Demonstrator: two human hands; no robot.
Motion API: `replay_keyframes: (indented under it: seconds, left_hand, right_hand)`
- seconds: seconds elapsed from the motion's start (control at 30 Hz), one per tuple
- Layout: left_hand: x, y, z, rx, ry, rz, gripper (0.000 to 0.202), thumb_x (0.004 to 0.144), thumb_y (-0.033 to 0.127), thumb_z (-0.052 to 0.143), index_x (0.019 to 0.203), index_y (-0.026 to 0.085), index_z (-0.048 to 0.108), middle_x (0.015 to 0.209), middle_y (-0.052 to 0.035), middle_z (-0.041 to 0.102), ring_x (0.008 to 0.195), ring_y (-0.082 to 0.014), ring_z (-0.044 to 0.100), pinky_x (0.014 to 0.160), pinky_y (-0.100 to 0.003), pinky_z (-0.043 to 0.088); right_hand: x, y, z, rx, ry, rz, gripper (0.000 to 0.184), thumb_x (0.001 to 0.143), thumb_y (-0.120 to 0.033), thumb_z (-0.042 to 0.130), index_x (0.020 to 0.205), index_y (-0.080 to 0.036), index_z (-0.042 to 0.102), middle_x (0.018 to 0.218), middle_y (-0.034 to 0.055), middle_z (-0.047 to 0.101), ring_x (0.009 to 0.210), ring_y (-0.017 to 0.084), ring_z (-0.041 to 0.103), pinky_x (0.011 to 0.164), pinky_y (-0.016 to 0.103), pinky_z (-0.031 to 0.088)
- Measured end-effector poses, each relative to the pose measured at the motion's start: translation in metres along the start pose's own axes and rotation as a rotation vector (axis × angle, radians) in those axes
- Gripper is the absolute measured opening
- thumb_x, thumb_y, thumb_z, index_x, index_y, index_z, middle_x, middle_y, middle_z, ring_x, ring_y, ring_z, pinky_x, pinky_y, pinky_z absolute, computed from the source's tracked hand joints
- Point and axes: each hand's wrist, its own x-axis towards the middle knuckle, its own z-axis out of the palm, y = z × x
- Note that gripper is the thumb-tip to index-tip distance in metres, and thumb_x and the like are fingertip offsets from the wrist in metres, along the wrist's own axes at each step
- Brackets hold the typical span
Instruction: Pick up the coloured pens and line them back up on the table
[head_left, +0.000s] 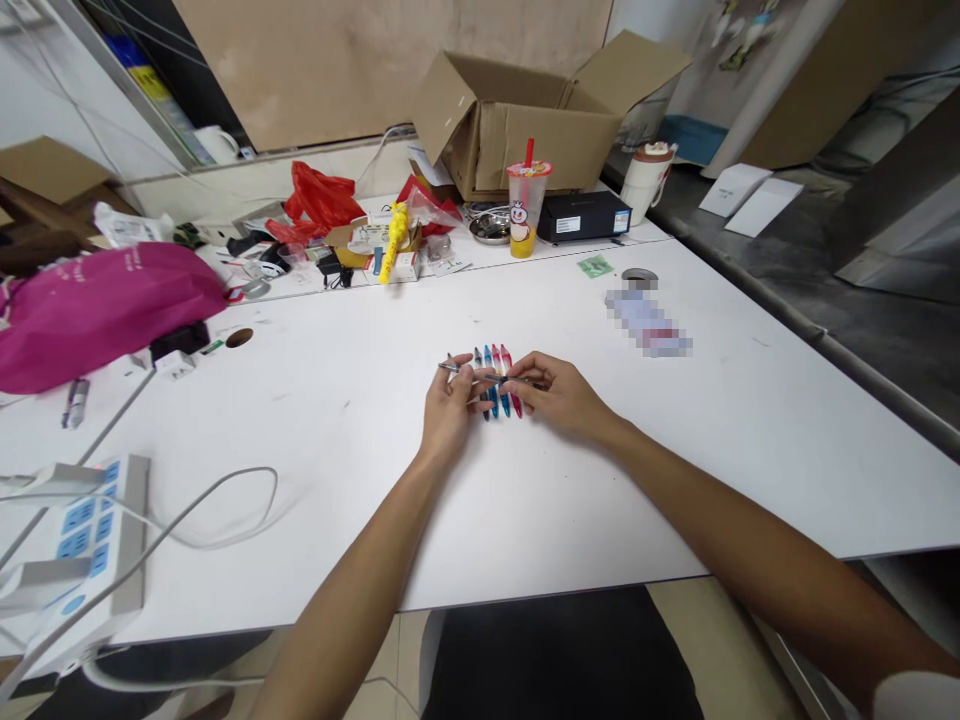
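Currently pinching apparently one slim, dark pen [492, 378] between left hand [448, 402] and right hand [556, 395], holding it crosswise over the row of black, blue and pink plastic pens [505, 403], lying about equally near both.

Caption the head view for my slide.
Left hand and right hand hold something slim and grey above parallel coloured plastic pens on a white tabletop.

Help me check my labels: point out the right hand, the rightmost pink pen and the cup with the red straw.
Right hand [561, 394]: head view, back of the hand.
Rightmost pink pen [507, 358]: head view, its upper part.
Cup [533, 206]: head view, its side wall.
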Motion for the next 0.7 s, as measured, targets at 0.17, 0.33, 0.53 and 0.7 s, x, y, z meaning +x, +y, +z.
replay_keyframes:
  seconds: [0.17, 0.33, 0.53, 0.7]
  left_hand:
    - [-0.0004, -0.0001, -0.0001, 0.018, 0.0, 0.024, 0.043, 0.091, 0.043, 0.073, 0.124, 0.019, 0.058, 0.111, -0.0121, 0.076, 0.095, -0.0218, 0.076, 0.066, -0.027, 0.059]
    - [0.0024, 0.0025, -0.0013, 0.019, 0.071, 0.038, 0.041, 0.092, 0.038, 0.073, 0.123, 0.018, 0.056, 0.112, -0.0142, 0.076, 0.095, -0.0229, 0.076, 0.07, -0.029, 0.059]
    - [0.0025, 0.0023, -0.002, 0.02, 0.074, 0.072, 0.03, 0.092, 0.038, 0.073, 0.108, 0.019, 0.056, 0.107, -0.0119, 0.077, 0.092, -0.0206, 0.077, 0.069, -0.028, 0.059]
    - [0.0032, 0.0035, -0.003, -0.015, 0.058, 0.061, 0.029, 0.091, 0.039, 0.075, 0.103, 0.021, 0.056, 0.103, -0.0092, 0.078, 0.086, -0.0176, 0.077, 0.067, -0.025, 0.059]
  right_hand:
    - [-0.0008, 0.0011, 0.0036, -0.077, 0.016, -0.055, 0.028, 0.096, -0.048, 0.06, 0.101, -0.021, 0.066, 0.085, 0.0038, 0.069, 0.072, 0.017, 0.06, 0.067, 0.034, 0.049]
    - [-0.0001, 0.0027, 0.0033, -0.083, -0.007, -0.055, 0.023, 0.096, -0.044, 0.059, 0.104, -0.022, 0.062, 0.089, 0.003, 0.066, 0.077, 0.018, 0.059, 0.072, 0.035, 0.049]
    - [-0.0013, -0.0006, 0.0057, -0.073, -0.002, -0.026, 0.02, 0.096, -0.041, 0.059, 0.105, -0.023, 0.057, 0.094, 0.0038, 0.066, 0.077, 0.018, 0.06, 0.07, 0.035, 0.048]
    - [-0.0012, -0.0005, 0.004, -0.116, -0.031, -0.019, 0.023, 0.099, -0.045, 0.055, 0.096, -0.022, 0.058, 0.081, 0.001, 0.062, 0.069, 0.016, 0.054, 0.065, 0.032, 0.044]
